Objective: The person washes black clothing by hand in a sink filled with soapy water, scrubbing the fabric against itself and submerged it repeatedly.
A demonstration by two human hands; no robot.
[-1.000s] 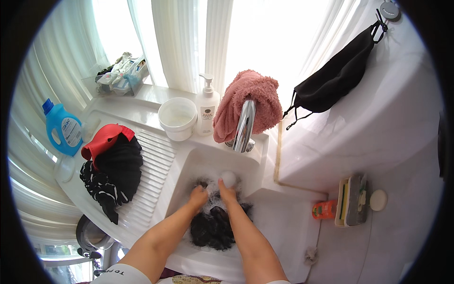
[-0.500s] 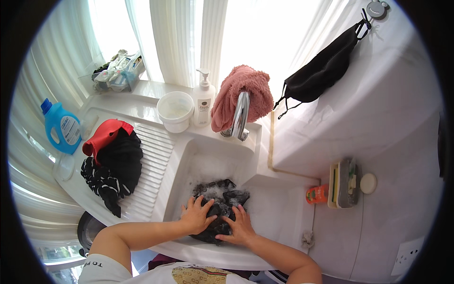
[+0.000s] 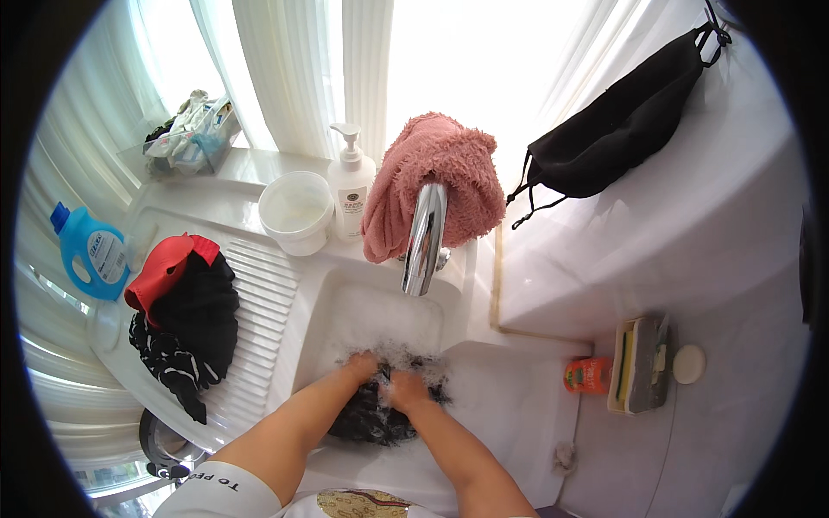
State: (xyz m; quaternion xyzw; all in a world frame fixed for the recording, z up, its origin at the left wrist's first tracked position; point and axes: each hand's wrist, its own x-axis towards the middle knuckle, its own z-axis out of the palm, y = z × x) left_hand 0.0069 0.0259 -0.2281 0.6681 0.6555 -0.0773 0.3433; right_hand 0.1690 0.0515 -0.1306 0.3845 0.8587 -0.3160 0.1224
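Observation:
In the soapy water of the white sink lies a soaked black cloth item, partly under suds. My left hand is sunk into it at its upper left. Close beside, my right hand presses into the same cloth from the right. Foam and cloth hide the fingers of both hands, so their grip does not show. The chrome faucet stands above, with a pink fluffy towel draped over it.
On the ribbed washboard at left lie black clothing and a red cap. A blue detergent bottle, white tub and pump bottle stand around. A black face mask hangs right, above an orange container.
Both hands have gone from lying spread on the black cloth to sinking deeper into it, farther from me. The cloth is pushed down amid splashing suds, and the view has shifted slightly.

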